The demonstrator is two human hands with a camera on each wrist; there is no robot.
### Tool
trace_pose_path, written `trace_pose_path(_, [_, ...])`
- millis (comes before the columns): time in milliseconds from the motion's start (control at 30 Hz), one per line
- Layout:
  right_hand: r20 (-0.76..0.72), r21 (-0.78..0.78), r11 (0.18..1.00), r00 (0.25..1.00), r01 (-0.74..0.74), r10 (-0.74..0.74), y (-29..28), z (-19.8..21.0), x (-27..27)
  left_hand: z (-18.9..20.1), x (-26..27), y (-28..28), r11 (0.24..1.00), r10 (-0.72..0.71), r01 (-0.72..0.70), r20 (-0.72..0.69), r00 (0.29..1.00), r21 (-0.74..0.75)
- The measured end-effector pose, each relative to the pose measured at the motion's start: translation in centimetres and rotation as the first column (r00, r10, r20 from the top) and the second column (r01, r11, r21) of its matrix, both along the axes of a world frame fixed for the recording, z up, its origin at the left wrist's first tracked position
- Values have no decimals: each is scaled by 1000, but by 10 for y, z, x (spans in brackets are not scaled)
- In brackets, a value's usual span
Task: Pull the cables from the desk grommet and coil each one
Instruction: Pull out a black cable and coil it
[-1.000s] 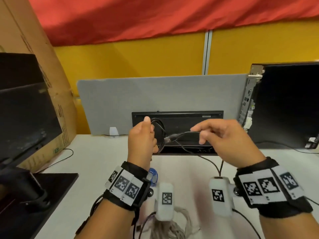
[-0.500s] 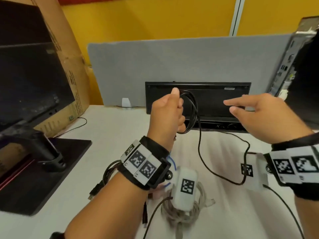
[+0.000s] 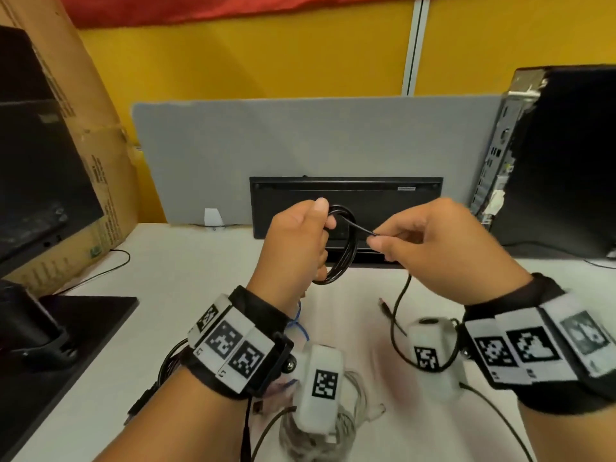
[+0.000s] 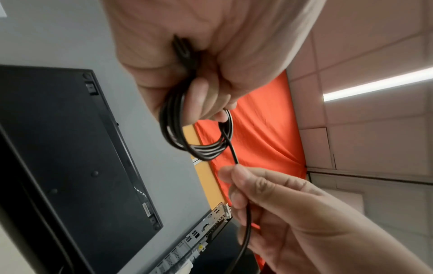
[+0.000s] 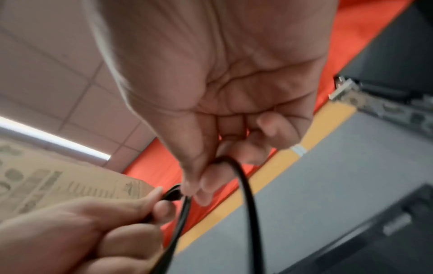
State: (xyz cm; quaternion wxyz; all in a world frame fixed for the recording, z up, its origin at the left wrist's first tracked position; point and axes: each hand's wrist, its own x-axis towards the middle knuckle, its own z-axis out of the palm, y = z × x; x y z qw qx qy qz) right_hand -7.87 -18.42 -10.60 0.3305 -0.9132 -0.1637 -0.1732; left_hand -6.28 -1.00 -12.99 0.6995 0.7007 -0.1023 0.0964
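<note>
Right hand point(image 3: 443, 248) now pinching black cable point(image 3: 346, 251), earlier open, left hand point(image 3: 293, 248) still gripping coil

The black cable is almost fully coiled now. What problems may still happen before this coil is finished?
1. The left hand holds several loops of the black cable in one grip; they may slip and spring apart.
2. The right hand only pinches the loose strand, so it may slide out.
3. The free end with its plug hangs just above the desk and may snag on the grey cable bundle lying below.
</note>
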Motion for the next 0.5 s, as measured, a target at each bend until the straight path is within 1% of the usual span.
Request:
trace_pose_path(100, [150, -214, 969, 984, 127, -95, -12, 5, 0, -1, 1, -1, 987, 45, -55, 73, 996, 150])
trace_pose_path(133, [195, -237, 958, 974, 163, -117, -15, 5, 2, -2, 1, -2, 983, 49, -63, 81, 995, 175])
trace_pose_path(200, [310, -208, 953, 939, 221, -150, -14, 2, 5, -3, 2, -2, 984, 35, -46, 68, 997, 175])
trace_pose_path(233, [372, -167, 958, 915, 233, -157, -11, -1, 7, -3, 2, -2, 990, 12, -18, 44, 999, 143])
trace_pose_path(267, [420, -109, 969, 894, 222, -158, -9, -4, 9, -2, 2, 0, 996, -31, 30, 11, 999, 79])
trace_pose_path(300, [446, -36, 981, 881, 192, -156, -6, -9, 11, -2, 2, 1, 995, -97, 97, -19, 995, -10])
trace_pose_path(333, [456, 39, 987, 876, 154, -155, -3, -13, 13, -1, 1, 3, 979, -177, 172, -35, 984, -110])
trace_pose_path(400, [432, 192, 979, 890, 71, -149, 2, -19, 17, 0, 1, 5, 914, -318, 300, -24, 948, -274])
trace_pose_path(467, [340, 344, 939, 933, -8, -117, 8, -24, 19, 1, 0, 4, 858, -387, 365, 14, 922, -361])
trace_pose_path(500, [289, 392, 919, 954, -45, -76, 12, -25, 19, 0, -1, 2, 839, -401, 381, 33, 916, -389])
